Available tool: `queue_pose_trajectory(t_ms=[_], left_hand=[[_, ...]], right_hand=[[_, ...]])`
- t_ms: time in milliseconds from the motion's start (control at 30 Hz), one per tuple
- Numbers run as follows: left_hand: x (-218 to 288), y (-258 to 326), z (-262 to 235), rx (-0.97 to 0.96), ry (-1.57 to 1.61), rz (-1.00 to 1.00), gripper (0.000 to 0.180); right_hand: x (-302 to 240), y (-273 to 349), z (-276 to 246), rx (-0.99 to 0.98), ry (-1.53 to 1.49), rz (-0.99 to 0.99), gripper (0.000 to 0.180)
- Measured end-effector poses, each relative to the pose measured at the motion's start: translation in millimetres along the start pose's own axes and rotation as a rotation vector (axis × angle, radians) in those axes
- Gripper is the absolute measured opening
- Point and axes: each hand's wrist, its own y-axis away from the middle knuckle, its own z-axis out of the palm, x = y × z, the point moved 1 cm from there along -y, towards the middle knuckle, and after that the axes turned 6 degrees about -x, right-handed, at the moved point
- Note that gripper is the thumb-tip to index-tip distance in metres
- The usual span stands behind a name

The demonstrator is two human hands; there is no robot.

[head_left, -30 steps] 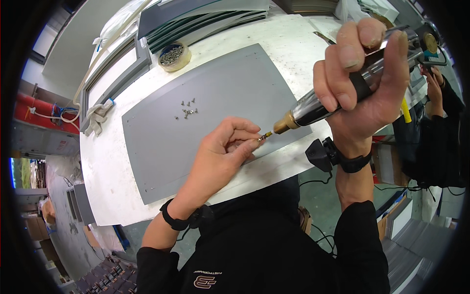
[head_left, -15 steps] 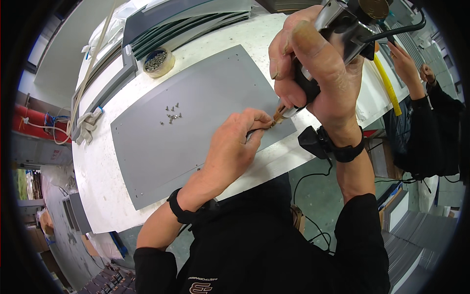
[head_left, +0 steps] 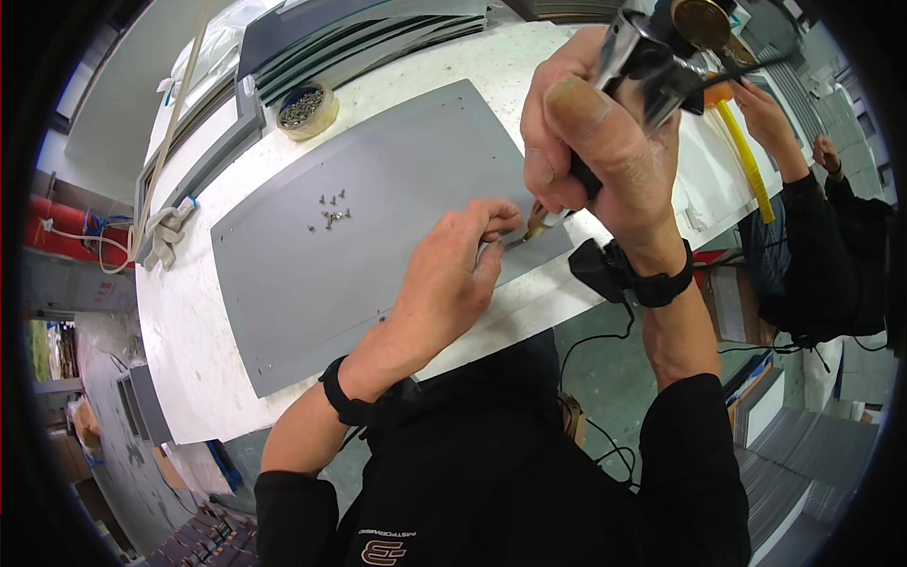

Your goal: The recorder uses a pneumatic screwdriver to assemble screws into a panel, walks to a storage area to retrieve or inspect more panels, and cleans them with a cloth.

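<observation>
Grey panel point(head_left: 397, 165): driver nose near the 3 o'clock edge

Clock positions are read from the panel's centre. The panel lies flat on the white table point(head_left: 189, 369), which backs its whole underside. At 3 o'clock, the nose of the driver point(head_left: 622, 52) points down toward the panel; actual contact cannot be confirmed. The right hand point(head_left: 614, 151), at 2 o'clock, is wrapped around the driver body, a grip suited to steering and pressing. The left hand point(head_left: 439, 260), at 4 o'clock, curls its fingers beside the nose, presumably as a guide; whether they pinch a fastener cannot be told. Loose screws point(head_left: 337, 216) lie at 10 o'clock, probably for short reach. A screw tub point(head_left: 327, 121) stands off the panel at 11 o'clock.
</observation>
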Motion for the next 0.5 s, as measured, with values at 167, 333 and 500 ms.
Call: queue_pose_trajectory(t_ms=[167, 333, 500], left_hand=[[2, 1, -1, 0.036, 0.050, 0.019, 0.033], [8, 16, -19, -0.024, -0.029, 0.018, 0.028], [-15, 52, -103, 0.150, -0.400, -0.108, 0.019]], right_hand=[[8, 3, 0, -0.056, -0.059, 0.044, 0.036], [9, 2, 6, -0.084, -0.107, 0.132, 0.035], [0, -5, -9, -0.045, -0.296, 0.027, 0.017]])
